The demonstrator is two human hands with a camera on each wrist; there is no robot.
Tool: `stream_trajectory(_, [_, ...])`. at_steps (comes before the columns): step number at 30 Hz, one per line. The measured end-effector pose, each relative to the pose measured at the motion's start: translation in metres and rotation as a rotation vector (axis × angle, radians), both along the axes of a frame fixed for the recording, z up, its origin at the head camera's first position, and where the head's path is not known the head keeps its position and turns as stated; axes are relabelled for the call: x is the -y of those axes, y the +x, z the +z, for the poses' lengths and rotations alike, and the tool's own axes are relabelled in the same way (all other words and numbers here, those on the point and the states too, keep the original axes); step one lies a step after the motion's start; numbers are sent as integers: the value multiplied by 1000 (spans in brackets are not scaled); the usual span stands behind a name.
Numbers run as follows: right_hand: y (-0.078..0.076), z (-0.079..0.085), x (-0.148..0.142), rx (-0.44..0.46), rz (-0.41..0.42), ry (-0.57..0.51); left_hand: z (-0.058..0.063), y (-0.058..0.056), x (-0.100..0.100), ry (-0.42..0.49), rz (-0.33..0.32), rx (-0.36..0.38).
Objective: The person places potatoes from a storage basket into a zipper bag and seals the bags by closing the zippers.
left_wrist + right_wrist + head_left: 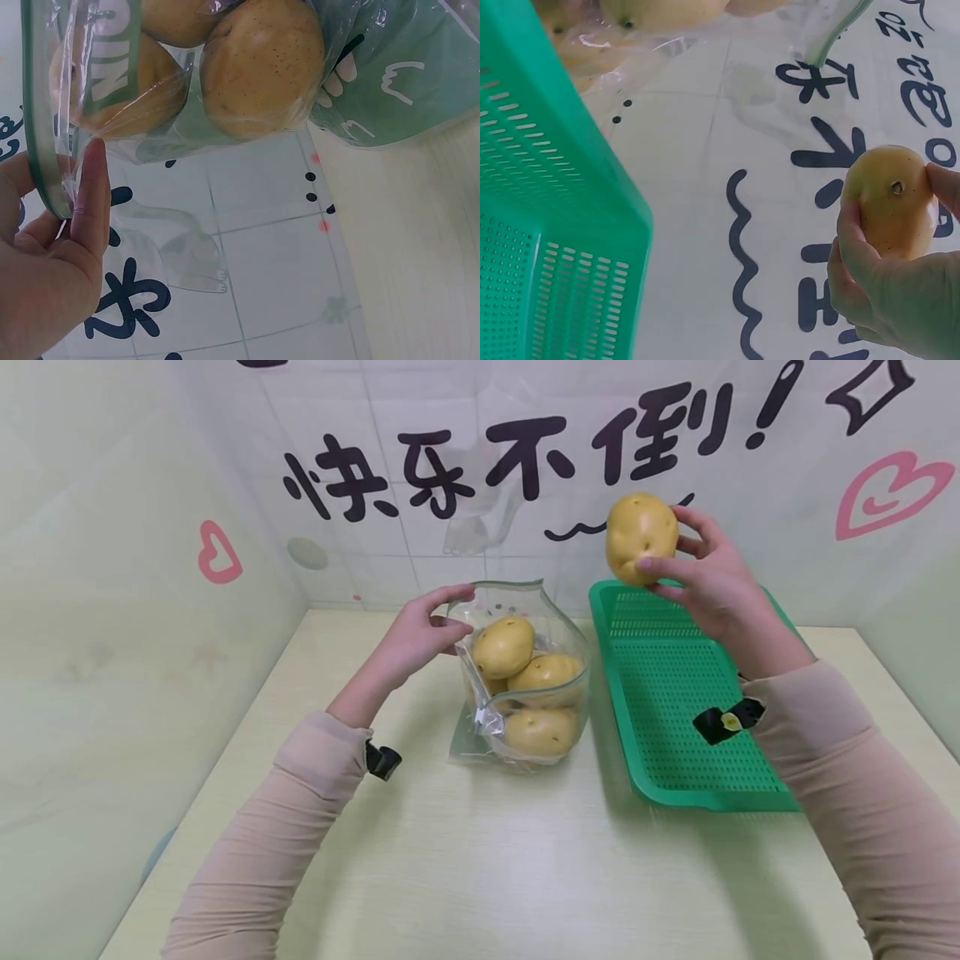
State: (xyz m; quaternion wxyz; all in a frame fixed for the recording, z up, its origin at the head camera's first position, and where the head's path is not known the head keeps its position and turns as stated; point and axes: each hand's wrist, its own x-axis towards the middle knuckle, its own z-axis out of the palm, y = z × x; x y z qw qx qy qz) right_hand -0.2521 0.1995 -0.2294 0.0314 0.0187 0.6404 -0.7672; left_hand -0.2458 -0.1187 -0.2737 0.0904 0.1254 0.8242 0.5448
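A clear zip bag (558, 618) with a green-edged mouth stands on the table, holding several potatoes (543, 731). My left hand (420, 631) pinches the left edge of its mouth between thumb and fingers; the left wrist view shows the green zip strip (46, 150) inside that grip. My right hand (712, 568) holds another potato (637, 537) up in the air, to the right of the bag and above the back of the green basket (637, 760). Fingers and thumb wrap the sides of this potato in the right wrist view.
The basket, with slotted walls and a perforated floor, stands right of the bag. Behind the table (450, 860) rises a wall covering (300, 410) with black writing and pink hearts. Another wall (97, 568) borders the table at the left.
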Motion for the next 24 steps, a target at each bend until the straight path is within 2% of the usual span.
stream_trajectory(14, [16,12,20,-16,98,27,2,0,0,4,-3,2])
stream_trajectory(24, [25,13,31,-39,169,132,2,0,-1,8,0,5])
